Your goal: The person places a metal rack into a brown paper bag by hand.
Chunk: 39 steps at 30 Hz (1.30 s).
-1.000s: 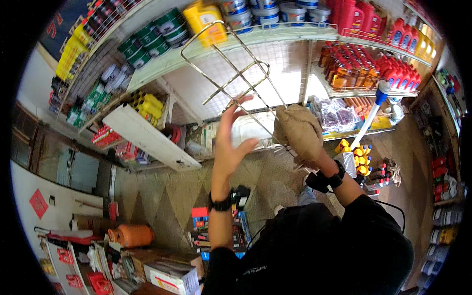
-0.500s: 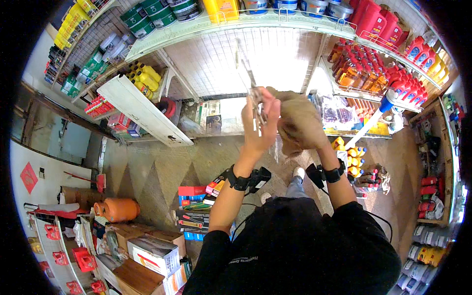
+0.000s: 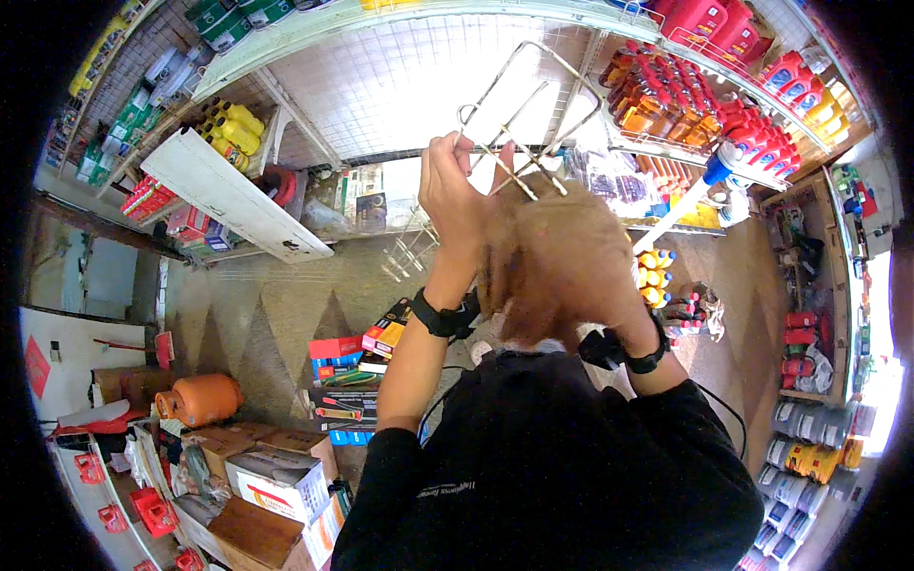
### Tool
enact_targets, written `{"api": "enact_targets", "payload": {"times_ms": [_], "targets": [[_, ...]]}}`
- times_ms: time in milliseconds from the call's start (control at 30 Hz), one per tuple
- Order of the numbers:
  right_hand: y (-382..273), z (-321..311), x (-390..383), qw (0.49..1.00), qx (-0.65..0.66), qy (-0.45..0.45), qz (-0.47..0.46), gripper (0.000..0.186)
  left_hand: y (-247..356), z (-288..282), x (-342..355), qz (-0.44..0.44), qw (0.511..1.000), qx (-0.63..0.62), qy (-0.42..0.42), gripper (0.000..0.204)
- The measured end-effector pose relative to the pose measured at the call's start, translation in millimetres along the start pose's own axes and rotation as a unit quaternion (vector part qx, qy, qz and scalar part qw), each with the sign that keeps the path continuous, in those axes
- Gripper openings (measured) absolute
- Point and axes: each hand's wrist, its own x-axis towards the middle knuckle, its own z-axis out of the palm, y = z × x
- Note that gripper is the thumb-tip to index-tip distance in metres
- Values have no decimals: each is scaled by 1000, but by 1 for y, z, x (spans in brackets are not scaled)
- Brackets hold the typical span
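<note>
Left grip (image 3: 452,205) closed narrow on wire frame (image 3: 514,120), bent fingers and thumb at its lower left part. Right grip (image 3: 621,319) mostly hidden under brown cloth (image 3: 571,247); cannot tell how far its fingers close. Frame is up in front of the person's chest, off the floor (image 3: 257,276), lower end at the cloth. Long axis runs away from the person, up the view and leaning a bit right; rounded closed end points away toward the shelving (image 3: 428,29), bar ends point back at the cloth. Frame looks thin, open, pale metal rods with duller brownish stretches, rounded corners, bars crossing, small curl on its left side. Cloth is plain, bunched, soft-edged, slightly blurred. Faint wire shape (image 3: 411,249) just left of left wrist; can't tell whether it belongs to the frame. Dark wristbands on both wrists.
</note>
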Motion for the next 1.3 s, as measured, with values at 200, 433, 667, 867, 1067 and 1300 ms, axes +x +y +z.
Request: {"api": "enact_targets", "payload": {"times_ms": [200,433,667,867,1067,1300], "targets": [[-13,-15,3,999,-8,41,-1,28,8,0,-9,30,998,45,41,41],[4,21,-4,985,54,160,-19,22,-1,-3,-21,-53,998,5,-24,28],[27,66,-24,987,88,131,-42,24,-22,4,-37,-7,1000,12,2,18],[40,85,-38,978,110,-52,168,26,-21,11,-39,44,999,-13,2,14],[17,66,-56,997,-80,10,13,20,-63,-7,0,-62,996,-20,54,11],[51,104,-55,982,96,59,152,19,-79,-28,-4,-141,958,-241,-66,18]]}}
